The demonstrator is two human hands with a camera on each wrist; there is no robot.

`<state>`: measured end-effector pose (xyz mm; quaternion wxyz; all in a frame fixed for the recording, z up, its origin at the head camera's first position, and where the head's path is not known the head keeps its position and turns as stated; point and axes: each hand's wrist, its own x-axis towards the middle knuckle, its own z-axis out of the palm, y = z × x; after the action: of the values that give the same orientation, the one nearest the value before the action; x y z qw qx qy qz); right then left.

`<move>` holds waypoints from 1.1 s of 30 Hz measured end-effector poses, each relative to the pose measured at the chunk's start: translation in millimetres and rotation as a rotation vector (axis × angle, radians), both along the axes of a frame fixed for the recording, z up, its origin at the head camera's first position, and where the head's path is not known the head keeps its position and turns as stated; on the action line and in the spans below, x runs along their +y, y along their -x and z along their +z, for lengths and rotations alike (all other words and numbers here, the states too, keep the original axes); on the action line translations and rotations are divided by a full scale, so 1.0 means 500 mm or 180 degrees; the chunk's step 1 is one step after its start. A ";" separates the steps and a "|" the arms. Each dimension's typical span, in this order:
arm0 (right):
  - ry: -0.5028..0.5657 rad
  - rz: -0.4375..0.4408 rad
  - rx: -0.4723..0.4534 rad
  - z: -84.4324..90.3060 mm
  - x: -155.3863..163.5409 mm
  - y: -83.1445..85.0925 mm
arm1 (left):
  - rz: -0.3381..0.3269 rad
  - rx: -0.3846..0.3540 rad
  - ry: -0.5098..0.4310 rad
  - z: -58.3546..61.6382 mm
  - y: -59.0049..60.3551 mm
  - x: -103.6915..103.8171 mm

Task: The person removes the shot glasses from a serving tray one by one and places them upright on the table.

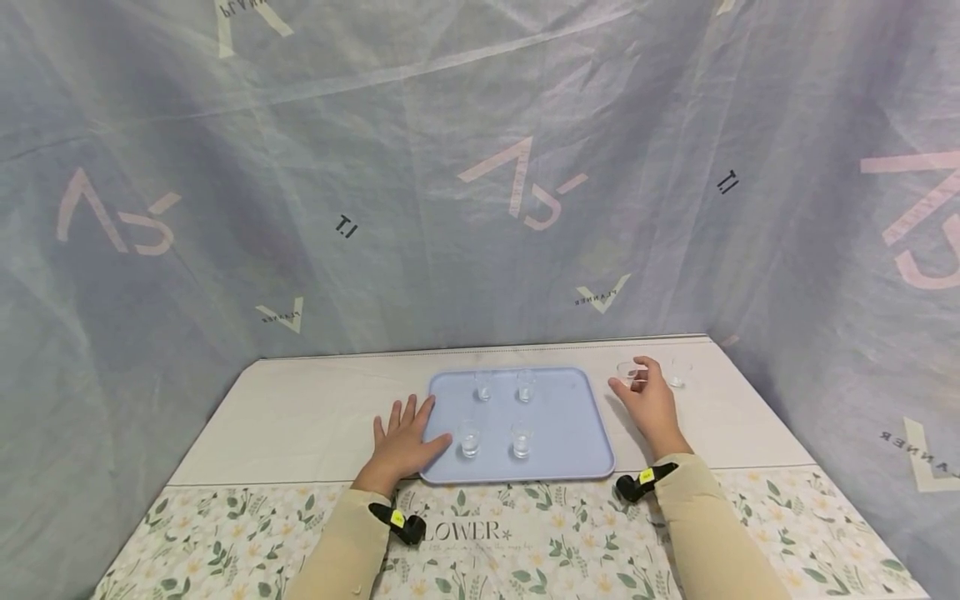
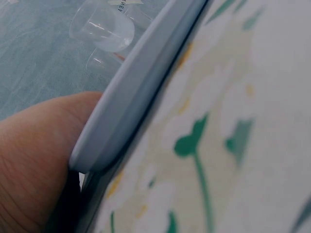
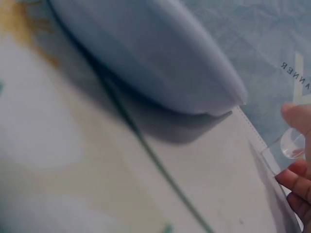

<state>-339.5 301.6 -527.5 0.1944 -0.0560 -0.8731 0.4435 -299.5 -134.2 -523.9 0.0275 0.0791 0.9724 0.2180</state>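
Note:
Several small clear glasses, like this front one (image 1: 521, 442), stand upright in two rows on a pale blue tray (image 1: 570, 467). My left hand (image 1: 402, 446) rests at the tray's left side with fingers spread, the thumb lying over the rim. In the left wrist view that thumb (image 2: 43, 121) lies along the tray's edge, near a glass (image 2: 104, 26). Right of the tray, my right hand (image 1: 654, 408) pinches a clear glass (image 1: 627, 372) between thumb and fingers. Part of this held glass (image 3: 291, 144) also shows in the right wrist view.
Another clear glass (image 1: 678, 373) stands just right of my right hand. A floral cloth (image 1: 525, 567) covers the near part of the table, with a plain white band (image 1: 300, 417) behind it. Grey-blue curtains (image 1: 420, 250) enclose the back and sides.

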 end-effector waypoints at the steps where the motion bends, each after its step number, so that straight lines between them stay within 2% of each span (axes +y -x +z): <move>1: 0.0066 0.0017 -0.0022 0.001 0.000 0.000 | -0.0001 0.0005 -0.0005 0.000 0.000 0.000; 5: 0.0214 0.0044 0.0080 0.010 -0.003 0.000 | 0.0004 0.0021 -0.0009 -0.003 0.002 -0.003; 11: 0.0152 -0.0087 0.0425 0.028 -0.012 0.000 | 0.0015 0.0005 -0.0030 -0.013 0.008 -0.007; 15: 0.0125 -0.0119 0.0542 0.047 -0.023 0.000 | 0.0025 0.0026 -0.0024 -0.008 0.006 -0.005; 18: 0.0128 -0.0082 0.0626 0.066 -0.034 -0.004 | 0.0021 0.0040 -0.0001 -0.001 0.002 -0.002; 26: 0.0080 0.0111 0.0723 0.113 -0.082 -0.010 | 0.0009 0.0042 0.0006 -0.002 -0.003 0.001; 33: 0.0350 0.0374 0.0662 0.128 -0.135 -0.006 | 0.0015 0.0064 -0.0048 0.003 -0.006 0.002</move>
<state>-336.4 234.2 -463.5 0.2541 0.0310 -0.8244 0.5048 -296.7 -133.0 -522.5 0.0166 0.0792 0.9711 0.2246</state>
